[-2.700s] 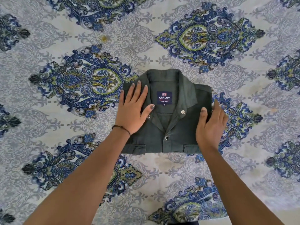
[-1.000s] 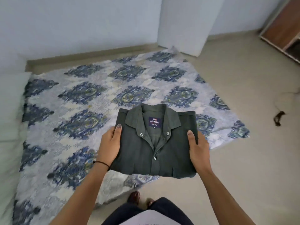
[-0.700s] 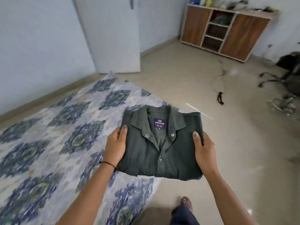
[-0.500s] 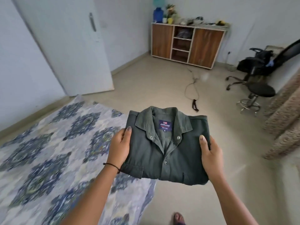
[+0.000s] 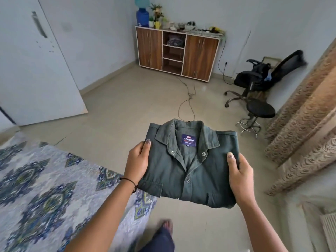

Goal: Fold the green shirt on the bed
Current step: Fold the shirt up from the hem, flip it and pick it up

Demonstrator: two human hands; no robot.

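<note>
Shirt (image 5: 190, 171) now off bed (image 5: 45, 188) — collar (image 5: 164, 132) away

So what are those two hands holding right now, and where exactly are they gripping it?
The folded dark green button-up shirt: the left hand grips one side edge, the right hand the opposite edge, thumbs on top.

green shirt (image 5: 190, 171) folded, aloft | left grip (image 5: 138, 160), right grip (image 5: 240, 172) clasp its sides | possibly foot (image 5: 166, 224) below

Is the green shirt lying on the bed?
No, both hands, left hand and right hand, hold the folded green shirt in the air above the floor.
</note>
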